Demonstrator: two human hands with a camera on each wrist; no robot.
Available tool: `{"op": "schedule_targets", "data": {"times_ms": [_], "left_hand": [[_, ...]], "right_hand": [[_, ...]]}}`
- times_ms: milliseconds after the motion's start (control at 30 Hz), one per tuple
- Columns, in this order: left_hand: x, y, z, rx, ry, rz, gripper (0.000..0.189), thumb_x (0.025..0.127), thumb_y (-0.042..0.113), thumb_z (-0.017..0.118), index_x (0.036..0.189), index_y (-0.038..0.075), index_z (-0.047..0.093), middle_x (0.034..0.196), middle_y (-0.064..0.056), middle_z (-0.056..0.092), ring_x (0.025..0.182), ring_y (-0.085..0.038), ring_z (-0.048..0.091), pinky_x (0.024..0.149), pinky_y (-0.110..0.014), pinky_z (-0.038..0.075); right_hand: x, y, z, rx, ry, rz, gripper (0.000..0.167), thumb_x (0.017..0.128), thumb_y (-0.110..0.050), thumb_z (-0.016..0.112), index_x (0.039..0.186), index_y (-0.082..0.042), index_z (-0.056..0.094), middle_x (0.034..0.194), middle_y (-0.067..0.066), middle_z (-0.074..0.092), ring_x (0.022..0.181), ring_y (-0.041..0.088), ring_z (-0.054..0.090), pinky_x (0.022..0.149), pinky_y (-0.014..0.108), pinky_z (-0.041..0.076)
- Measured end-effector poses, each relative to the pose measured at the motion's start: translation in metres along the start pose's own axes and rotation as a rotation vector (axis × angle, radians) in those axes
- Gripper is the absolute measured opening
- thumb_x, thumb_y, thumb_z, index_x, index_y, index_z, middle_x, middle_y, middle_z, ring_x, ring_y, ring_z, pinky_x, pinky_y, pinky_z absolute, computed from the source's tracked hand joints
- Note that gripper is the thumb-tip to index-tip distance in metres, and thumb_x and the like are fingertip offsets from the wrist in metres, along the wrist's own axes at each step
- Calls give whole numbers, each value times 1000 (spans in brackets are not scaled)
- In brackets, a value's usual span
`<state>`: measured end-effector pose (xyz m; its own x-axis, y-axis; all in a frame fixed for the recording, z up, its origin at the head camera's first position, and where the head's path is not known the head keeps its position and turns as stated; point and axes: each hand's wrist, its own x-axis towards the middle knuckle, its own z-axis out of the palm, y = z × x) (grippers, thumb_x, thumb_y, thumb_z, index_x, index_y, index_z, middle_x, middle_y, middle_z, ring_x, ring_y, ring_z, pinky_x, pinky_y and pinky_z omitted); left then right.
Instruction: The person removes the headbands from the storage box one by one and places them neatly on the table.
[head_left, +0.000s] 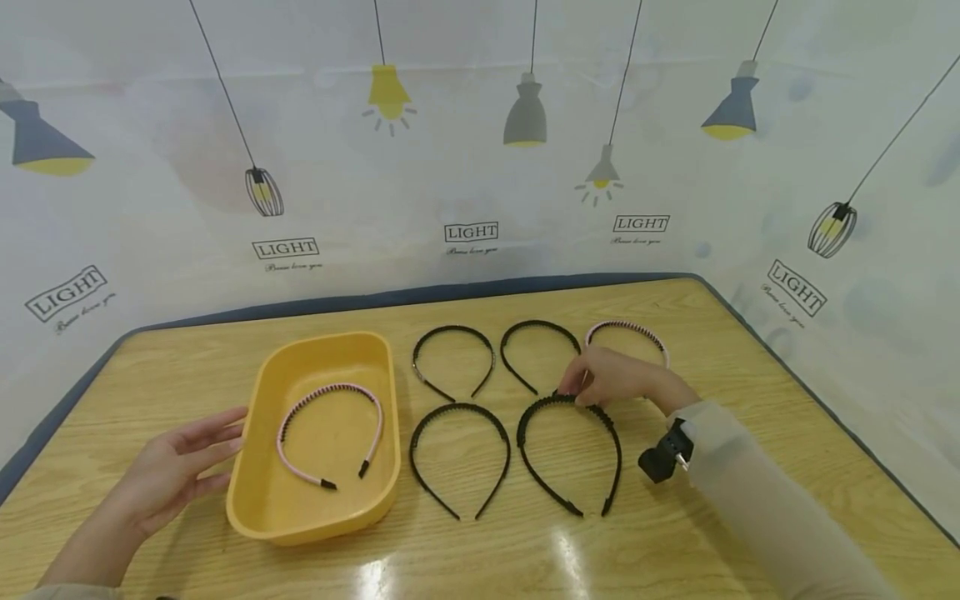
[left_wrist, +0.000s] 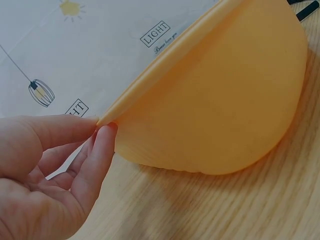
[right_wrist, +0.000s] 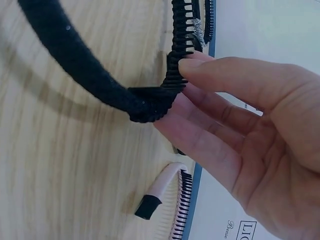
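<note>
My right hand pinches a black headband at the top of its arch. In the right wrist view, thumb and fingers close on its toothed band, and its dark fabric-like outer side faces left. The headband's two tips point toward me. At the left, my left hand is at the side of a yellow plastic basin. The left wrist view shows thumb and finger pinching the basin's rim. Inside the basin lies a pink headband with black teeth and black tips.
Right of the basin, a black headband with silvery parts and a plain black one lie behind. Nearer me is another black headband. A pink headband at back right is partly hidden by my right hand. A printed curtain borders the wooden table.
</note>
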<state>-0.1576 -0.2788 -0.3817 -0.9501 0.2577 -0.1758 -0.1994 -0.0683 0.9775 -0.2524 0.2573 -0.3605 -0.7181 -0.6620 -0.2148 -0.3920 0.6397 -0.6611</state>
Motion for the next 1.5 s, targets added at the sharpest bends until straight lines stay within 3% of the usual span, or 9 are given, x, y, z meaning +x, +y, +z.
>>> {"op": "schedule_targets", "data": {"times_ms": [200, 833, 1100, 1333, 1500], "left_hand": [[0, 1, 1, 15, 14, -8, 37, 94, 3, 51, 109, 34, 65, 103, 9, 62, 91, -9, 61, 68, -28, 54], [1, 3, 1, 19, 21, -32, 36, 93, 5, 52, 108, 35, 64, 103, 10, 62, 92, -7, 61, 70, -29, 54], [1, 4, 2, 12, 45, -52, 35, 93, 5, 54, 106, 36, 65, 102, 11, 62, 91, -7, 61, 69, -28, 54], [1, 4, 2, 15, 41, -45, 36, 93, 5, 53, 106, 36, 65, 103, 10, 62, 91, -8, 62, 69, -29, 54], [1, 3, 2, 13, 37, -37, 36, 93, 4, 53, 107, 35, 65, 103, 10, 62, 91, -8, 62, 68, -29, 54]], "right_hand": [[1, 4, 4, 8, -6, -33, 24, 81, 6, 63, 104, 5, 65, 90, 12, 62, 75, 16, 58, 52, 36, 52], [1, 5, 8, 51, -15, 20, 23, 82, 5, 62, 106, 3, 64, 88, 12, 59, 69, 13, 56, 52, 37, 51], [1, 4, 9, 114, -32, 20, 23, 83, 7, 60, 106, 6, 62, 83, 10, 57, 57, 15, 47, 45, 25, 39], [2, 2, 6, 65, -28, 11, 21, 85, 0, 61, 106, 3, 63, 81, 8, 61, 52, 18, 48, 45, 28, 42], [7, -2, 0, 39, -18, -14, 23, 86, -1, 59, 108, 4, 62, 85, 8, 61, 60, 15, 52, 50, 29, 45]]}}
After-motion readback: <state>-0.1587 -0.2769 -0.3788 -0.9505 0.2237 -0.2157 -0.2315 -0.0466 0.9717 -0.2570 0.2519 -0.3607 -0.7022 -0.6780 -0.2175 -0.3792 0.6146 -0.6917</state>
